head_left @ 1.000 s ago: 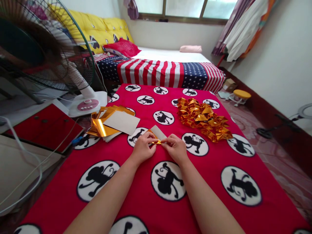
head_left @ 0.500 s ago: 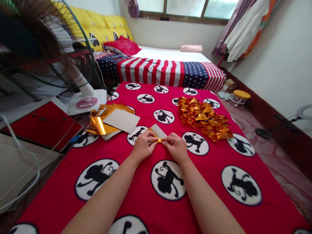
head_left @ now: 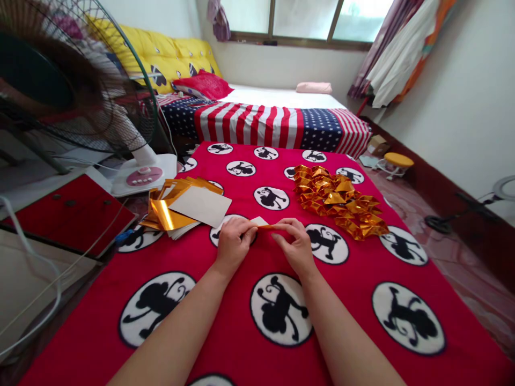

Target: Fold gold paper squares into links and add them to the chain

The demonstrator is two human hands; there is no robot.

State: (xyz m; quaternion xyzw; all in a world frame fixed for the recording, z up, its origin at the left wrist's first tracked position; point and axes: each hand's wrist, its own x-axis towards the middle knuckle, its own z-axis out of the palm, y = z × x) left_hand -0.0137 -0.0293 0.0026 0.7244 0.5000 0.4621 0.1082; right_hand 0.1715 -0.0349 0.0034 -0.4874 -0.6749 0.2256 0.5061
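Between my hands, over the middle of the red monkey-print cloth (head_left: 209,332), is a small gold-and-white paper (head_left: 259,221), partly folded. My left hand (head_left: 234,241) pinches its left end between thumb and fingers. At its right end, my right hand (head_left: 295,244) has its fingertips on the orange edge, with the thumb lower and a little apart. A stack of gold and white sheets (head_left: 201,205) lies to the left of my hands. Several folded gold paper pieces (head_left: 336,198) sit in a cluster to the right.
A fan (head_left: 140,155) stands at the left beside a red board (head_left: 72,206). Behind the cloth-covered surface is a bed with a flag-pattern cover (head_left: 257,123). A yellow stool (head_left: 398,160) is on the floor at the right.
The paper's gold edge is now stretched straighter between my hands, and less of its pale side shows. My right thumb has moved down from the paper. The view has tilted slightly.
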